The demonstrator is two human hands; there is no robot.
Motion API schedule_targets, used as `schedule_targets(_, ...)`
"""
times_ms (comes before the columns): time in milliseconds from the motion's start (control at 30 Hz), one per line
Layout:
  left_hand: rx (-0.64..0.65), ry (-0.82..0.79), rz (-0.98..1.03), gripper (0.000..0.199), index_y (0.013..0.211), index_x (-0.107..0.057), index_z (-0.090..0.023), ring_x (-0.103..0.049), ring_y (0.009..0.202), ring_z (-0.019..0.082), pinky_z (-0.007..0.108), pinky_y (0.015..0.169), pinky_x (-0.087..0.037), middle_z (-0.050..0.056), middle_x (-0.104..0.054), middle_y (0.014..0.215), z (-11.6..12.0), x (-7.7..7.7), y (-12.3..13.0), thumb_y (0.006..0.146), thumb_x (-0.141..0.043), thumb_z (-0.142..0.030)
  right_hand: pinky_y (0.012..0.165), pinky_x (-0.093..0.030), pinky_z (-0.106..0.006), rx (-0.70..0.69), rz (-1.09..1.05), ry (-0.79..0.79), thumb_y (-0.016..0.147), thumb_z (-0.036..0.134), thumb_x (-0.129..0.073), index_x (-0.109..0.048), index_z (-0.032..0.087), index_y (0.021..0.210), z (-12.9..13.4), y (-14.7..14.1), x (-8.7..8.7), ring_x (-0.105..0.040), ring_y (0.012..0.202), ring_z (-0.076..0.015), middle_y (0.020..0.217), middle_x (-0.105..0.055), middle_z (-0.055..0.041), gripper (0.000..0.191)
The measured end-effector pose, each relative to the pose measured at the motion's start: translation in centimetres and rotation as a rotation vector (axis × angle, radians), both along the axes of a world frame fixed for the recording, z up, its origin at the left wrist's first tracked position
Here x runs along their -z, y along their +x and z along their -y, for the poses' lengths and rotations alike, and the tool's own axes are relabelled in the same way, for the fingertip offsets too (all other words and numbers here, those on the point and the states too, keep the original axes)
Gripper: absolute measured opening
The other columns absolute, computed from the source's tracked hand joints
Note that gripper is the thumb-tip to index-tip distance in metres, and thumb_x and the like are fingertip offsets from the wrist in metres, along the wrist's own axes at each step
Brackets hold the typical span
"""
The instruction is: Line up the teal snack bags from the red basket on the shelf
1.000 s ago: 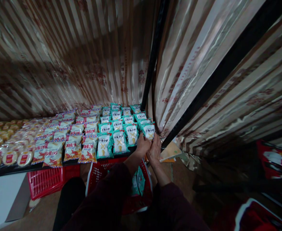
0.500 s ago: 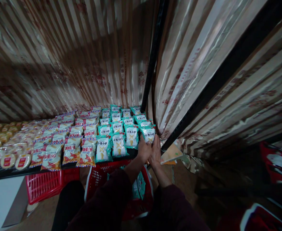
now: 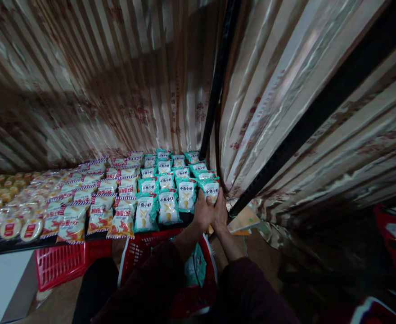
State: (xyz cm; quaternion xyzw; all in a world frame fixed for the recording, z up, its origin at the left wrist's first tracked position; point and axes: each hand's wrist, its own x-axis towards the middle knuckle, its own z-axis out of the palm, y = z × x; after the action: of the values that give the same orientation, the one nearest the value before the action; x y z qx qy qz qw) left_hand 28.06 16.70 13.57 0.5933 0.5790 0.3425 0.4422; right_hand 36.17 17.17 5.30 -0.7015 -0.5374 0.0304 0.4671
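My left hand (image 3: 204, 211) and my right hand (image 3: 220, 210) press side by side around the lower part of a teal and white snack bag (image 3: 211, 189). That bag leans upright at the right end of the shelf (image 3: 100, 235), in front of other teal bags. Both hands have their fingers wrapped against its sides. Just left of it stands another teal bag (image 3: 186, 194), with two more teal bags at the shelf's front edge. Below my forearms, a red basket (image 3: 135, 252) holds more teal bags (image 3: 195, 265).
Red, white and blue snack bags (image 3: 122, 216) and round wrapped cakes (image 3: 32, 229) fill the shelf's left side. Black posts (image 3: 252, 193) rise at the right corner before draped striped sheeting. A second red basket (image 3: 61, 265) and a white box (image 3: 7, 283) sit below the shelf.
The view has shifted slightly, so the shelf and its bags appear a little lower. Both hands remain on the same teal bag.
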Motion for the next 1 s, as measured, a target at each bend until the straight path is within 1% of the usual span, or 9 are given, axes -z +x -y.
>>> schedule_targets(100,0.008,-0.005,0.013,0.055,0.141,-0.036,-0.009,-0.049,0.126,0.027,0.036,0.107,-0.035,0.019,-0.05,0.138,-0.3,0.4,0.0,0.09,-0.039,-0.03,0.103,-0.037,-0.053,0.014,-0.016,-0.023,0.09,0.048,-0.034,-0.023,0.013,0.146,-0.2,0.2,-0.1,-0.043,0.129,-0.0306,0.142,-0.043,-0.0188,0.067)
schedule_targets(233,0.024,0.018,0.049,0.055,0.141,-0.036,-0.012,-0.045,0.13,0.025,0.034,0.111,-0.031,0.015,-0.047,0.141,-0.6,1.0,0.1,0.09,-0.039,-0.031,0.101,-0.039,-0.05,0.019,-0.003,-0.019,0.09,0.047,-0.033,-0.026,0.015,0.145,-0.6,0.4,0.2,-0.047,0.126,-0.0292,0.141,-0.046,-0.0167,0.064)
schedule_targets(333,0.03,0.036,0.032,0.055,0.141,-0.036,-0.011,-0.043,0.131,0.025,0.035,0.111,-0.03,0.016,-0.046,0.142,-0.8,1.1,0.1,0.091,-0.038,-0.032,0.101,-0.039,-0.049,0.014,0.012,-0.032,0.09,0.047,-0.032,-0.026,0.015,0.145,-0.8,0.4,0.3,-0.047,0.125,-0.0291,0.14,-0.047,-0.0167,0.063)
schedule_targets(467,0.017,0.015,0.0,0.054,0.14,-0.037,-0.01,-0.045,0.129,0.027,0.038,0.11,-0.031,0.018,-0.046,0.141,-1.0,1.0,0.2,0.09,-0.037,-0.031,0.103,-0.037,-0.05,0.01,0.024,-0.029,0.091,0.047,-0.03,-0.025,0.015,0.145,-1.1,0.2,0.2,-0.045,0.127,-0.0294,0.14,-0.046,-0.017,0.063)
schedule_targets(600,-0.008,0.01,0.007,0.052,0.137,-0.042,-0.013,-0.045,0.13,0.026,0.037,0.111,-0.031,0.016,-0.048,0.14,-1.3,1.1,0.2,0.089,-0.04,-0.031,0.103,-0.037,-0.05,0.037,0.053,0.002,0.092,0.047,-0.03,-0.023,0.016,0.146,-1.0,0.1,0.5,-0.043,0.129,-0.0293,0.14,-0.045,-0.0172,0.063)
schedule_targets(700,-0.006,-0.031,-0.004,0.055,0.138,-0.039,-0.009,-0.041,0.133,0.026,0.036,0.112,-0.028,0.019,-0.044,0.142,-1.2,1.3,0.1,0.089,-0.04,-0.033,0.104,-0.036,-0.051,0.063,0.08,0.031,0.092,0.047,-0.029,-0.022,0.015,0.146,-0.9,0.0,0.9,-0.04,0.131,-0.0294,0.142,-0.042,-0.0177,0.063)
schedule_targets(800,0.001,0.011,-0.004,0.06,0.141,-0.033,-0.004,-0.035,0.136,0.027,0.036,0.114,-0.026,0.021,-0.037,0.146,-0.9,1.6,0.1,0.09,-0.039,-0.035,0.105,-0.035,-0.052,0.072,0.101,0.048,0.093,0.048,-0.027,-0.021,0.015,0.146,-1.0,-0.1,1.2,-0.037,0.134,-0.0295,0.145,-0.039,-0.0178,0.063)
schedule_targets(867,0.017,0.059,0.012,0.058,0.14,-0.034,-0.005,-0.033,0.138,0.026,0.035,0.115,-0.024,0.02,-0.034,0.148,-0.7,1.7,0.1,0.091,-0.037,-0.034,0.106,-0.034,-0.052,0.078,0.109,0.04,0.093,0.048,-0.026,-0.021,0.016,0.146,-1.1,-0.1,1.3,-0.034,0.135,-0.0293,0.146,-0.037,-0.0173,0.063)
schedule_targets(1000,0.035,0.06,0.047,0.054,0.138,-0.038,-0.005,-0.033,0.138,0.025,0.033,0.115,-0.023,0.02,-0.036,0.147,-0.5,1.9,0.4,0.092,-0.034,-0.03,0.108,-0.033,-0.05,0.052,0.113,-0.002,0.094,0.048,-0.024,-0.023,0.017,0.146,-1.1,0.1,1.4,-0.033,0.136,-0.0276,0.148,-0.036,-0.0151,0.062)
